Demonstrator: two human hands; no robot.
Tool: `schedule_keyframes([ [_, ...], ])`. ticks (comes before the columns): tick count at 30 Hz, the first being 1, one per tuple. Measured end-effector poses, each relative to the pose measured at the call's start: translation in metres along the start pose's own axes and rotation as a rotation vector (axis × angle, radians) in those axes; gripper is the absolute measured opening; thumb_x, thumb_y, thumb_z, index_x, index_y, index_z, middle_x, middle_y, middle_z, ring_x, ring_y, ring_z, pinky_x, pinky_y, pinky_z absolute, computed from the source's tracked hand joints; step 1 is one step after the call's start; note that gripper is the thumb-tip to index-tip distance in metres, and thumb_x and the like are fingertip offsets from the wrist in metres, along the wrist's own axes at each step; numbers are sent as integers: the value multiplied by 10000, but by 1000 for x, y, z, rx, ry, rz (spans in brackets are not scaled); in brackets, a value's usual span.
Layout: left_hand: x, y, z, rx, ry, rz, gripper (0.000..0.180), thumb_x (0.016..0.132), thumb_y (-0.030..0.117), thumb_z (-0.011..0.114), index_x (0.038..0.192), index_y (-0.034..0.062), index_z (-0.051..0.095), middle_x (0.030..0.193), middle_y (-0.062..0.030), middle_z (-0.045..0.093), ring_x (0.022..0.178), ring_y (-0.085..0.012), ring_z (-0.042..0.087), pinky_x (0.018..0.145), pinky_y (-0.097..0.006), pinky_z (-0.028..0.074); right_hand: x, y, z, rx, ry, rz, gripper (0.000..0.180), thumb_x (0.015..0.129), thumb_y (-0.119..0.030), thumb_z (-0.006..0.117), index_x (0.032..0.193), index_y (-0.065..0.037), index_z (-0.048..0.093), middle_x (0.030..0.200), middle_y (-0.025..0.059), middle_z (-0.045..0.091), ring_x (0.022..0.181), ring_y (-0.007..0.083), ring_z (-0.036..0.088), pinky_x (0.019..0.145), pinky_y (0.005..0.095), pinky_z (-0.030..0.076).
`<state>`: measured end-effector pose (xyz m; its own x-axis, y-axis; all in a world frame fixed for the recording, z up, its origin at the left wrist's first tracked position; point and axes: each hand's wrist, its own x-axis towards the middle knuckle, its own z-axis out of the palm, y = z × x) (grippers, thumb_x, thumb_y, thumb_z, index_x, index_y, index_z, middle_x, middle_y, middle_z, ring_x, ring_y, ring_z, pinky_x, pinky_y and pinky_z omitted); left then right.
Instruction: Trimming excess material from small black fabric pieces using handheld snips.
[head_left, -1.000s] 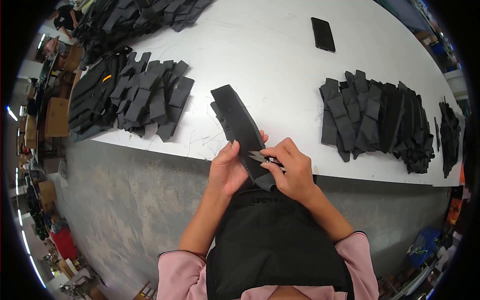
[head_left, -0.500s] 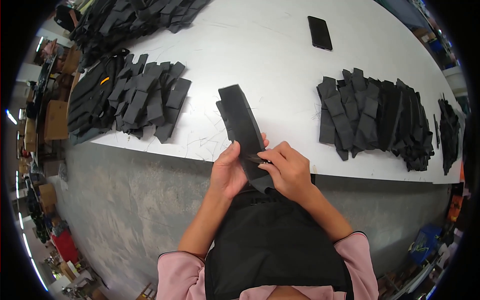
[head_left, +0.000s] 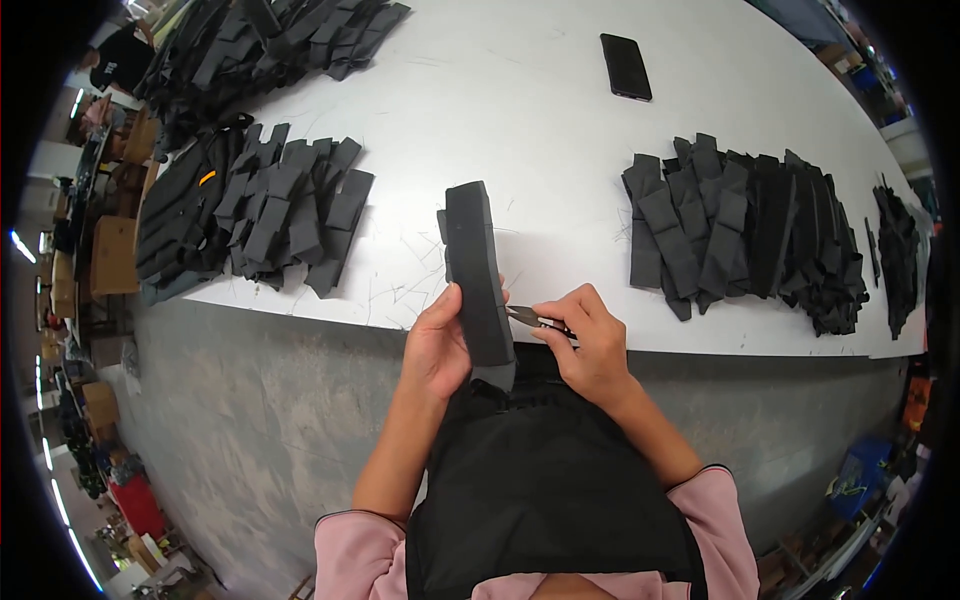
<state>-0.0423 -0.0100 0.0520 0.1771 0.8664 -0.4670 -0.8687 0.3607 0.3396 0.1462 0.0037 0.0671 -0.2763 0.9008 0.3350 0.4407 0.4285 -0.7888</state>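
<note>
A long dark grey fabric strip (head_left: 474,260), folded into layers, stands out over the table's front edge. My left hand (head_left: 438,345) grips it low down, thumb on its left side and fingertips showing past its right side. My right hand (head_left: 592,345) is closed on small metal thread snips (head_left: 540,320). Their tips point left and meet the strip's right edge. Whether the blades touch a thread is too small to tell. The strip's lower end hangs over my black apron (head_left: 550,480).
Piles of similar strips lie on the white table (head_left: 500,110): a left pile (head_left: 290,205), a far-left pile (head_left: 270,50) and a right pile (head_left: 700,220). A black phone (head_left: 626,67) lies farther back. Loose thread bits are scattered near the strip. Cardboard boxes (head_left: 112,247) stand at left.
The snips have moved from the strip's face to its right edge, with my right hand shifting rightward. The strip has turned more upright and moved slightly nearer me.
</note>
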Motion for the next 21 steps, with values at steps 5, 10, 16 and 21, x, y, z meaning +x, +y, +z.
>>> schedule_keyframes([
  [5, -1, 0, 0, -20, -15, -41, 414, 934, 230, 499, 1225, -62, 458, 1168, -176, 564, 1043, -270, 580, 865, -365, 519, -3, 0, -3, 41, 1, 28, 224, 688, -10, 697, 898, -46, 628, 767, 66, 504, 602, 227, 540, 522, 325, 424],
  [10, -2, 0, 2, 24, 26, -19, 420, 933, 234, 499, 1226, -64, 456, 1169, -174, 564, 1042, -258, 582, 862, -354, 520, -4, -2, -1, 30, 30, 8, 223, 688, -15, 698, 897, -49, 629, 757, 65, 500, 596, 228, 535, 517, 329, 418],
  [16, -3, -4, 2, 21, -24, -46, 421, 928, 233, 509, 1223, -64, 462, 1154, -175, 572, 1029, -251, 589, 862, -346, 519, -3, -3, -2, -40, 34, -33, 220, 684, 7, 699, 889, -39, 635, 742, 67, 517, 589, 215, 543, 511, 310, 426],
  [21, -4, -5, -1, 41, -18, -44, 416, 909, 219, 541, 1202, -68, 478, 1134, -177, 581, 1000, -250, 600, 854, -343, 522, -6, -4, -2, -161, 47, -113, 214, 682, 40, 693, 879, -29, 643, 722, 66, 534, 579, 205, 548, 504, 293, 428],
])
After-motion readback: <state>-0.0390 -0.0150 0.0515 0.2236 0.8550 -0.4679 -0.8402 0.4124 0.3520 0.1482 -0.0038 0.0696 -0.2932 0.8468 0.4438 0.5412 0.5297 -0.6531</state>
